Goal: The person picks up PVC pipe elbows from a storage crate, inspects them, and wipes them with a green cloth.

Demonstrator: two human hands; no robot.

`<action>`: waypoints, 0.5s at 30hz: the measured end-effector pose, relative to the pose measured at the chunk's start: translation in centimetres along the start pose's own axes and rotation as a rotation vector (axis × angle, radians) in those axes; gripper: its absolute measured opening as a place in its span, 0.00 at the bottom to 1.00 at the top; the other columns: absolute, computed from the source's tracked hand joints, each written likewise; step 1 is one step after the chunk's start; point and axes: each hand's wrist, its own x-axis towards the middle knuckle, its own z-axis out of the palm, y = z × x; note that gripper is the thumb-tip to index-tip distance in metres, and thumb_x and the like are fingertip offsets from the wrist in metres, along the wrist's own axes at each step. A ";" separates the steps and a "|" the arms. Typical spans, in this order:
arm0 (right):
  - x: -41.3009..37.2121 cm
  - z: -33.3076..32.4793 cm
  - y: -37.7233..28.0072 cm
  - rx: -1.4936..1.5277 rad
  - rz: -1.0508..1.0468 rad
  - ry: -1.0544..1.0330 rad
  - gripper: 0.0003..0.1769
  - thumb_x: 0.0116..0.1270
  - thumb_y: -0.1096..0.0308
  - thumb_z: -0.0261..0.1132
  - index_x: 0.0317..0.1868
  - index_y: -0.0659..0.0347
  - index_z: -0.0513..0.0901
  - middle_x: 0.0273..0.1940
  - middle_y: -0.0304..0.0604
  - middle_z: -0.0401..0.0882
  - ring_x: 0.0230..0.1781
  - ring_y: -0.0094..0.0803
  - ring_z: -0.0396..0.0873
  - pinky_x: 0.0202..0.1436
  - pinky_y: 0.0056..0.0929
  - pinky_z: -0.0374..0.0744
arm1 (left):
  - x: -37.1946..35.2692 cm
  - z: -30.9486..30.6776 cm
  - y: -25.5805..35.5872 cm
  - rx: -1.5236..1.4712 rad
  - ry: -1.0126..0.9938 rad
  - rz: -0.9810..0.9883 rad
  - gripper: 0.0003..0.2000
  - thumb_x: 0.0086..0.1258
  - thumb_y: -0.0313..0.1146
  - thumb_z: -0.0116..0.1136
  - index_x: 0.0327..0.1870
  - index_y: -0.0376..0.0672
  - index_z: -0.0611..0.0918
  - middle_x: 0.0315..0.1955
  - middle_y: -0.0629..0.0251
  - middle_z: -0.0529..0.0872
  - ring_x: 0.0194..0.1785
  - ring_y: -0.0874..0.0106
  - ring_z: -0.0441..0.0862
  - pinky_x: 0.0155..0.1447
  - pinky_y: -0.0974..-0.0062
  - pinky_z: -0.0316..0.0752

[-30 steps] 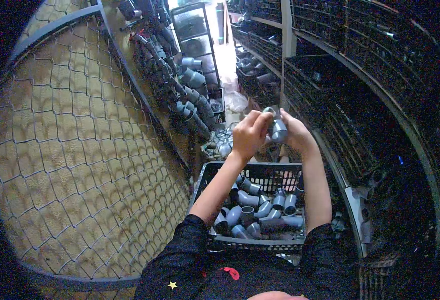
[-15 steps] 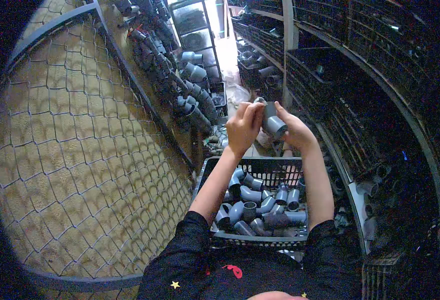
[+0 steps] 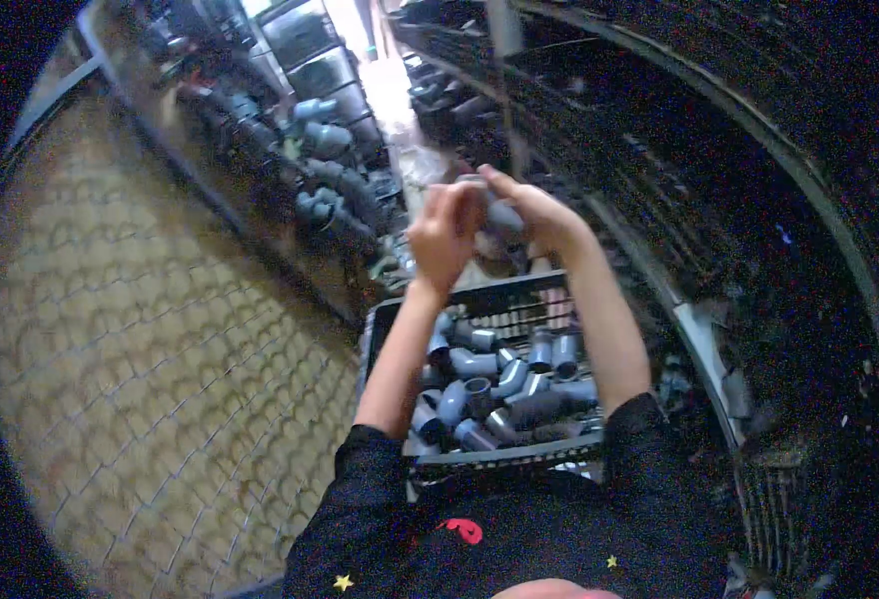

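Note:
A grey plastic pipe fitting (image 3: 502, 218) with a side branch is held up between my hands, above the far rim of a dark crate (image 3: 499, 459). My right hand (image 3: 547, 222) grips it from the right, thumb along its top. Curled fingers of my left hand (image 3: 446, 232) press at the fitting's left end, smeared by motion; what they pinch is hidden. Below my forearms the crate holds several loose grey elbows and couplings, such as an upright elbow (image 3: 476, 395).
Wire mesh in a metal frame (image 3: 90, 75) stands along the left wall. Grey fittings (image 3: 328, 140) are stacked on a rack beyond it. Dark shelving (image 3: 659, 130) lines the right side. Between them a narrow aisle leads to a bright opening (image 3: 388, 92).
The view has swung, shifting the crate, hands and racks leftward in the picture. My left hand has turned over the fitting's end and covers more of it. The right hand keeps its grip.

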 end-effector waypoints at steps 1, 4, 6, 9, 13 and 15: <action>0.3 -0.7 0.4 -0.023 -0.067 -0.068 0.30 0.72 0.37 0.61 0.47 0.59 0.86 0.41 0.38 0.86 0.35 0.26 0.83 0.37 0.25 0.80 | 0.1 0.3 -0.6 0.003 0.051 -0.021 0.05 0.76 0.35 0.57 0.47 0.48 0.82 0.38 0.58 0.84 0.35 0.54 0.85 0.36 0.59 0.79; -0.3 -2.5 -0.1 -0.198 -0.066 -0.237 0.31 0.71 0.38 0.62 0.51 0.63 0.85 0.44 0.39 0.86 0.39 0.22 0.82 0.43 0.25 0.80 | 0.9 -0.5 -1.3 -0.029 0.046 -0.113 0.07 0.76 0.34 0.56 0.47 0.43 0.82 0.37 0.54 0.83 0.40 0.54 0.84 0.44 0.60 0.78; -0.8 -3.9 -0.5 -0.633 -0.489 -0.424 0.29 0.74 0.47 0.63 0.61 0.63 0.79 0.48 0.36 0.85 0.49 0.19 0.79 0.56 0.23 0.77 | 1.7 -1.2 -1.4 -0.060 0.057 -0.082 0.07 0.76 0.34 0.57 0.47 0.42 0.82 0.37 0.55 0.83 0.39 0.57 0.83 0.44 0.64 0.77; -6.6 -3.3 -4.0 -0.787 -0.222 -0.604 0.32 0.66 0.50 0.72 0.63 0.62 0.79 0.42 0.35 0.83 0.41 0.19 0.76 0.44 0.21 0.74 | 2.7 -1.7 -1.1 -0.160 0.100 -0.202 0.09 0.77 0.34 0.58 0.44 0.37 0.83 0.37 0.57 0.85 0.40 0.64 0.83 0.48 0.67 0.77; -12.7 -4.0 -7.0 -1.291 -0.243 -0.255 0.38 0.58 0.40 0.75 0.56 0.65 0.84 0.41 0.47 0.87 0.40 0.32 0.83 0.44 0.28 0.80 | 4.3 -3.0 1.1 -0.158 0.126 -0.124 0.08 0.77 0.32 0.58 0.46 0.37 0.83 0.39 0.57 0.86 0.44 0.66 0.84 0.52 0.69 0.77; -16.7 -5.1 -7.5 -1.429 -0.163 0.009 0.37 0.58 0.40 0.74 0.53 0.66 0.84 0.41 0.48 0.87 0.40 0.34 0.85 0.44 0.31 0.82 | 4.6 -3.1 1.3 -0.146 0.128 -0.078 0.07 0.77 0.31 0.58 0.46 0.37 0.83 0.39 0.58 0.85 0.43 0.66 0.83 0.51 0.70 0.77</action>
